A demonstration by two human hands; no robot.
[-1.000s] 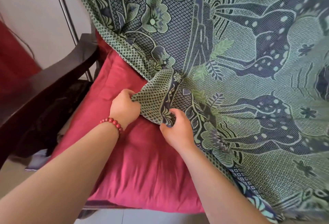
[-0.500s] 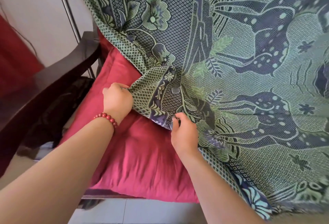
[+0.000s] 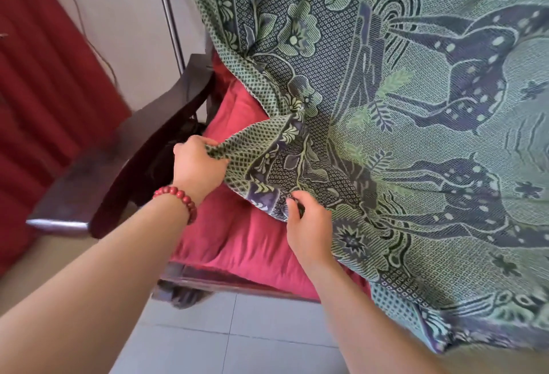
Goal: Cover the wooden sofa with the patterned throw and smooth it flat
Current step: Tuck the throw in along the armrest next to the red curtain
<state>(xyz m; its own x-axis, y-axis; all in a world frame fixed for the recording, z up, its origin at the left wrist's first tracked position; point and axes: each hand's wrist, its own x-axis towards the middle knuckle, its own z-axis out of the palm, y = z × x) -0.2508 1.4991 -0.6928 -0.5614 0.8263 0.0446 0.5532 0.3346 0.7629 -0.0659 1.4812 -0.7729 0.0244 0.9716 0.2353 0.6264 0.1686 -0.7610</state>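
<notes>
The green and navy patterned throw, woven with deer and flowers, drapes over the sofa's back and most of the seat. Its left edge is folded back and bunched, leaving the red seat cushion bare on the left. My left hand, with a red bead bracelet on the wrist, grips the folded edge of the throw. My right hand pinches the throw's border lower down, near the front. The dark wooden sofa armrest curves along the left side.
A metal pole stands behind the armrest against a pale wall. A red curtain hangs at the left. Dark cloth hangs under the seat's front rail. Grey floor tiles lie in front of the sofa.
Both hands have pulled the folded edge of the throw left, toward the armrest. The fold is spread wider and covers more of the cushion.
</notes>
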